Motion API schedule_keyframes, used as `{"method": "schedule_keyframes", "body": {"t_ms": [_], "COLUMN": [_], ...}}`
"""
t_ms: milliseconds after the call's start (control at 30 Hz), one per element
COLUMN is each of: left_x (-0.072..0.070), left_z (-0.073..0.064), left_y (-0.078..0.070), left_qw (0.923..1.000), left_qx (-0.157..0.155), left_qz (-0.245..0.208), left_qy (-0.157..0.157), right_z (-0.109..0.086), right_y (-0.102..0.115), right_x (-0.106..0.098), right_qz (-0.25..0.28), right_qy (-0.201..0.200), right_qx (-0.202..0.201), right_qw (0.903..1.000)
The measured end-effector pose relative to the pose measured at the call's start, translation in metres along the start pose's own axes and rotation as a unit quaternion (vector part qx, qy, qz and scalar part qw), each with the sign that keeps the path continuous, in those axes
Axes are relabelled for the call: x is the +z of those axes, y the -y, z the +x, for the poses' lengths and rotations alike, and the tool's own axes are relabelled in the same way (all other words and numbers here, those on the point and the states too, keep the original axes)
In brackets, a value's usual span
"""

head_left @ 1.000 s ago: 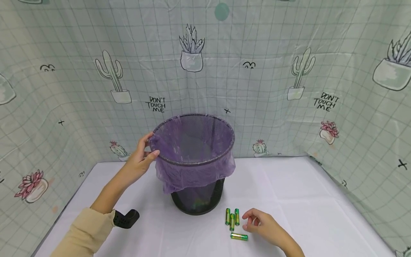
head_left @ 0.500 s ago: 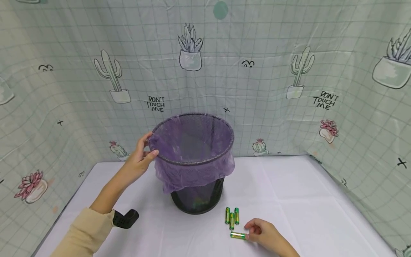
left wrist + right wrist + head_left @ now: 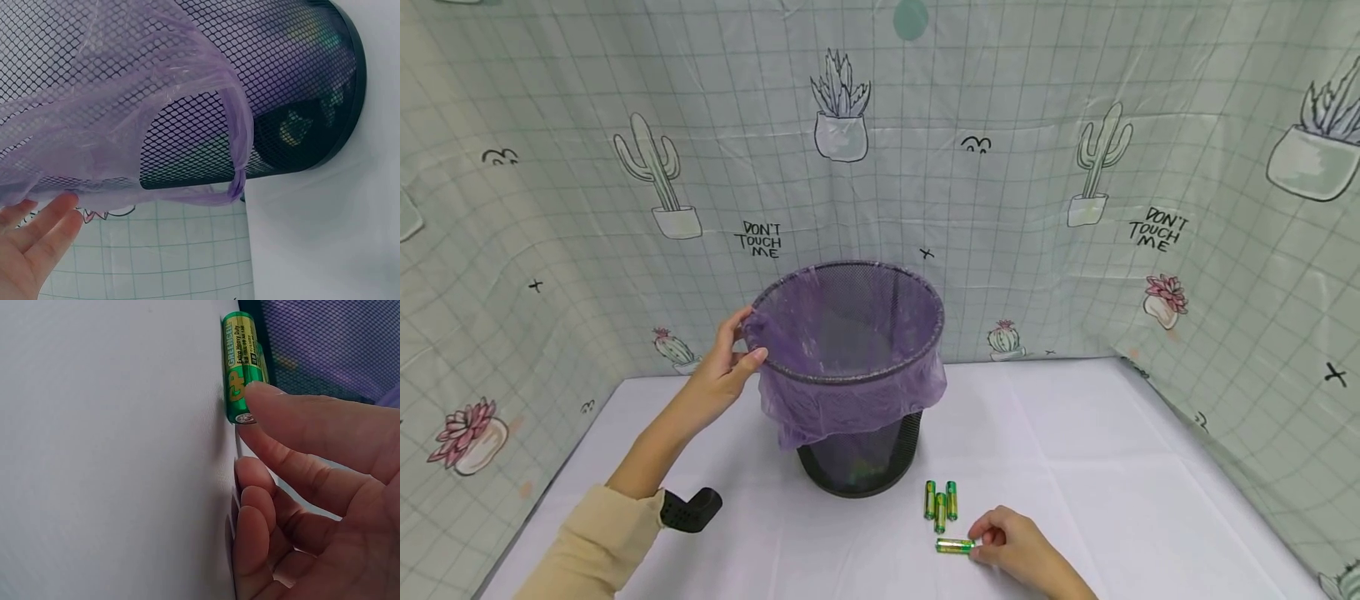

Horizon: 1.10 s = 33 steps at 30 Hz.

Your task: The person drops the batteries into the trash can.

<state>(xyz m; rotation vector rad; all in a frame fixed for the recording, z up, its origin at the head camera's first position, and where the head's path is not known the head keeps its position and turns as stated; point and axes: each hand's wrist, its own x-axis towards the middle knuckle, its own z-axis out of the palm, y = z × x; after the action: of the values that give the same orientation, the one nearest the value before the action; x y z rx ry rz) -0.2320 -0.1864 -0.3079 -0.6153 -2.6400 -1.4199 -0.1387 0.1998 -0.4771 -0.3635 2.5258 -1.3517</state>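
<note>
A black mesh wastebasket (image 3: 859, 467) stands upright on the white-covered table, its purple bin liner (image 3: 857, 408) folded down over the rim. My left hand (image 3: 718, 379) holds the basket's rim on the left, thumb at the front and fingers behind. In the left wrist view its fingers (image 3: 56, 222) lie against the liner. At the front right, my right hand (image 3: 1018, 546) pinches the end of a green GP battery (image 3: 953, 546) between thumb and index finger. The battery (image 3: 239, 365) lies sideways, close to the cloth, the other fingers curled below it.
Three more green batteries (image 3: 940, 508) lie close together between the basket and the right hand. White cloth (image 3: 1075, 467) covers the table. A patterned curtain (image 3: 880, 200) encloses the back and sides. A black device (image 3: 692, 510) sits on the left wrist.
My right hand has come down from beside the grouped batteries to the sideways one and now pinches its right end. The left hand keeps its hold on the basket's rim.
</note>
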Motion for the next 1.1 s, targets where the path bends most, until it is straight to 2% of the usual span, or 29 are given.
{"method": "schedule_keyframes", "body": {"t_ms": [333,1100], "left_x": [0.0002,0.001], "left_z": [0.0009,0.0], "left_y": [0.0015,0.0009], "left_qw": [1.0,1.0], "left_qx": [0.005,0.006], "left_qz": [-0.003,0.0], "left_qy": [0.0,0.001], "right_z": [0.0014,0.0009], "right_y": [0.0,0.0016], "right_x": [0.0005,-0.0004], "right_qz": [-0.015,-0.039], "right_qy": [-0.005,0.0], "right_qx": [0.004,-0.031], "right_qw": [0.9999,0.9987]}}
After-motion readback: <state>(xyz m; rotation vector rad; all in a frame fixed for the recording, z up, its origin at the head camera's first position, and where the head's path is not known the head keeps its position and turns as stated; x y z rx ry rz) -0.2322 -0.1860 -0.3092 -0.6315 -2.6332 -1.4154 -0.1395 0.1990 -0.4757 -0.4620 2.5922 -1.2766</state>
